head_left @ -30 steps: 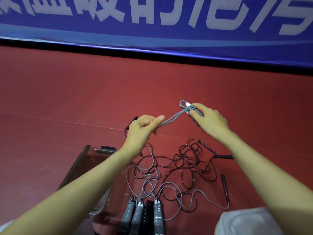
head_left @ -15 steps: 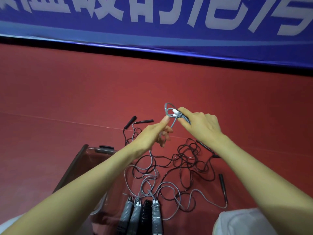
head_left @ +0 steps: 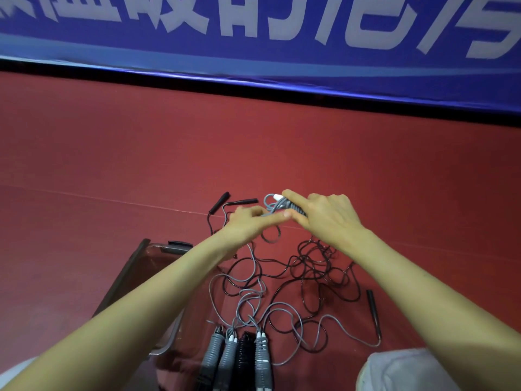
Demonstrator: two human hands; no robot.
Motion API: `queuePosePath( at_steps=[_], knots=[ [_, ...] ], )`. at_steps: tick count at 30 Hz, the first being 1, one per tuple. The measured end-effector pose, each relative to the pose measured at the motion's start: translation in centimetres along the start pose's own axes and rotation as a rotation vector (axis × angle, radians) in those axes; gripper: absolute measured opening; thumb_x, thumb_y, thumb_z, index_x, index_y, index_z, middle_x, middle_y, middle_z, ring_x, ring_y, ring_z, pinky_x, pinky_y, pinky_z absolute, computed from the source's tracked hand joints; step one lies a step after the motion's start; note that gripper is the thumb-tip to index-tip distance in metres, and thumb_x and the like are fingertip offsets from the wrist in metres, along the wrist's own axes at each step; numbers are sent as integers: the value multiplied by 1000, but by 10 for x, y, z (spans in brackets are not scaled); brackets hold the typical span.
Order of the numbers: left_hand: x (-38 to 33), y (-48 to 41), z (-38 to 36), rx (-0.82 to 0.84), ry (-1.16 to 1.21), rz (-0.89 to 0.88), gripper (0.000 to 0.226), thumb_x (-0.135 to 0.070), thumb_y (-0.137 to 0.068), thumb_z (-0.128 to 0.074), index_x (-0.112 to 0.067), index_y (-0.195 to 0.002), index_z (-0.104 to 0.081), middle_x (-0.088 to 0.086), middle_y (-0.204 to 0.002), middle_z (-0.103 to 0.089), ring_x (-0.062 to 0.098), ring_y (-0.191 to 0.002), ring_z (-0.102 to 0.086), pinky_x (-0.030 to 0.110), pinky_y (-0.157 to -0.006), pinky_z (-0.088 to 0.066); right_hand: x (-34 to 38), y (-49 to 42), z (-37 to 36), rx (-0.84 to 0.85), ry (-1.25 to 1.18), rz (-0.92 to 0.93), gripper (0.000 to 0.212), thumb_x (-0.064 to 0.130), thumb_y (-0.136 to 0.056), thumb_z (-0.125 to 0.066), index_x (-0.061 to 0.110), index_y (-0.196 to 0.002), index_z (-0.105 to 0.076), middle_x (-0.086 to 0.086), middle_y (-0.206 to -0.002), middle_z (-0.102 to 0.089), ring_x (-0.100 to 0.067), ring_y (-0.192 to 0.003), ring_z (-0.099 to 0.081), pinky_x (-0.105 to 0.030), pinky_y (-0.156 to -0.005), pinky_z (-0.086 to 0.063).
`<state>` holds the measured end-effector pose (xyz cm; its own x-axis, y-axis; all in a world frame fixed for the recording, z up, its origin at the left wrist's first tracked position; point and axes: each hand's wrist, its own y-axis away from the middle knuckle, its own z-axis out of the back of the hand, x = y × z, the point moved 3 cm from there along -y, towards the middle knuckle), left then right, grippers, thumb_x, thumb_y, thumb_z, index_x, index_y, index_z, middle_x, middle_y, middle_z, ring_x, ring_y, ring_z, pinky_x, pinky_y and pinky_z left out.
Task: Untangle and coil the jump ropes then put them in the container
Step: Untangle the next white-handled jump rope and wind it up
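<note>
right hand (head_left: 329, 218): wrapped around a grey handle (head_left: 293, 206), index finger stretched along the top and thumb underneath. The white tip of the handle sticks out past the fingertip.
left hand (head_left: 248, 224): right up against the right one, fingers curled, pinching the grey cord (head_left: 269, 204) where it loops beside the handle. It's a bit blurry, so I can't tell exactly which fingers have it.
where the rope is: held up above the floor (head_left: 112, 153). The grey cord drops from the hands into the loose pile underneath.
grey loops on floor (head_left: 282, 309): sprawled between the forearms, crossing over the black stuff.
black tangle (head_left: 315, 263): a messy knot of thin black cord under the right forearm.
black handles: two lie past the left hand (head_left: 220, 201) and one is off to the right near the right elbow (head_left: 373, 309).
row of handles (head_left: 242, 354): four side by side at the bottom edge: grey, grey, black, grey.
container (head_left: 132, 266): clear tub with a dark rim on the floor under the left forearm. Can't make out what's inside.
banner (head_left: 253, 38): blue with big white characters, along the far edge of the floor.
pale fabric (head_left: 403, 371): bottom right corner.
</note>
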<state>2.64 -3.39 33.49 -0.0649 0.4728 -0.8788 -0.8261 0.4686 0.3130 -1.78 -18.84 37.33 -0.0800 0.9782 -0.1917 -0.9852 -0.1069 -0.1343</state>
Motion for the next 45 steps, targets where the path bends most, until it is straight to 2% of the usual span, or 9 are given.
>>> queuePosePath(
  at_steps=[4,9,16,20,23,28,33,40,45],
  knots=[
    [-3,1,5,-406,-697,-213,34,-48,-93,-55,-25,-114,-67,5,-113,-31,28,-117,-27,35,-95,-22,-8,-2,0,-44,-83,-59,46,57,-99,-27,40,-142,-31,0,-87,-64,-28,-77,-64,-29,-58,-37],
    [-2,4,4,-615,-900,-757,40,-50,-84,-51,-18,-70,-72,13,-115,-57,30,-109,-38,44,-93,-26,-15,-3,-6,-10,-132,-106,41,55,-100,-30,39,-137,-38,-3,-90,-69,-31,-82,-65,-32,-61,-36],
    [-4,11,-16,93,423,-284,21,-21,-100,-49,-7,-101,-64,-6,-58,-41,9,-47,-35,26,-54,-43,-21,-3,7,20,-796,-283,31,53,-95,-47,46,-125,-53,6,-75,-67,-20,-65,-64,-32,-68,-48],
    [-7,10,-15,285,720,-172,33,-39,-93,-48,-10,-95,-65,-7,-57,-27,5,-47,-22,18,-50,-29,-21,-1,18,111,-1552,-207,38,29,-92,-60,28,-129,-57,-13,-70,-64,-24,-52,-60,-27,-45,-51],
    [-6,6,-1,330,670,-239,17,-30,-88,-64,-20,-78,-73,-10,-57,-38,4,-49,-30,17,-53,-31,-18,4,27,269,-1687,-60,44,29,-87,-58,31,-131,-51,-15,-67,-63,-26,-50,-58,-28,-44,-51],
    [-7,3,28,252,266,-272,6,-23,-67,-81,-23,-72,-77,-6,-68,-59,6,-64,-48,21,-67,-37,-9,13,34,456,-1397,53,44,42,-84,-55,22,-122,-45,-13,-64,-62,-22,-44,-54,-23,-41,-45],
    [-9,4,38,288,-111,-240,19,-2,-81,-71,-19,-78,-77,20,-81,-67,21,-76,-54,37,-75,-43,8,22,38,495,-607,160,65,78,-71,-46,31,-115,-42,0,-61,-57,-13,-52,-49,-28,-53,-38],
    [-21,6,34,62,-206,-224,9,-13,-81,-76,-20,-75,-75,9,-63,-64,16,-59,-49,31,-63,-42,22,19,29,493,-314,115,56,68,-90,-37,18,-114,-36,4,-67,-45,-13,-60,-44,-33,-57,-33],
    [-27,15,9,-75,-423,-357,15,-11,-87,-66,-6,-98,-75,11,-91,-74,21,-85,-66,29,-80,-48,23,16,13,462,-188,51,60,64,-93,-36,14,-126,-30,2,-68,-43,-28,-73,-47,-36,-67,-35]
  ],
)
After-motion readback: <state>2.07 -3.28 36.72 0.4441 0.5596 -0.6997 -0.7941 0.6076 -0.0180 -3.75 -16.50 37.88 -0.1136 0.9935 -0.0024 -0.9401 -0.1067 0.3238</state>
